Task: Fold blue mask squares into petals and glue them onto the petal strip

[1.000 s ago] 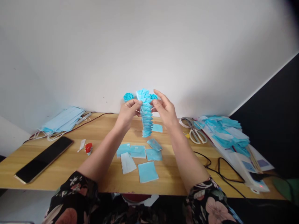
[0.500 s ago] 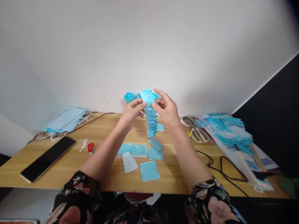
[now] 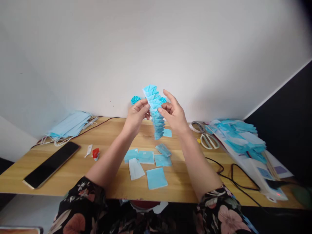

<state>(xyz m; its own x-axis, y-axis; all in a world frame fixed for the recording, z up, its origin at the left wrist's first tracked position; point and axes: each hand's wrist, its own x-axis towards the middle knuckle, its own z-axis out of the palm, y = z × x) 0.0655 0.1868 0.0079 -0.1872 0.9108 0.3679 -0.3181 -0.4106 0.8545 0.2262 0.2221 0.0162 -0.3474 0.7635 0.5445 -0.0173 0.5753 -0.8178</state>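
A long blue pleated strip (image 3: 158,122), folded in zigzag points with a white edge, hangs in the air above the table. My left hand (image 3: 136,113) pinches its left edge between thumb and fingers. On the opposite edge my right hand (image 3: 173,113) pinches it, the index finger raised away. The strip's top end fans above my hands and its lower end dangles free. Below lie a blue square (image 3: 157,178), a white piece (image 3: 136,169) and several other small blue pieces (image 3: 146,157). Behind, a blue rosette (image 3: 135,99) stands near the wall; another is partly hidden by the strip.
At left are a stack of face masks (image 3: 69,124), a black phone (image 3: 52,164) and a red crumpled item (image 3: 96,153). Scissors (image 3: 209,141), a heap of blue pieces (image 3: 240,135), a black cable (image 3: 231,177) and a white device with a red light (image 3: 274,194) lie at right.
The strip's top end has risen and straightened, so more pleats show above my hands. Its lower end has lifted slightly. Both hands still grip its edges.
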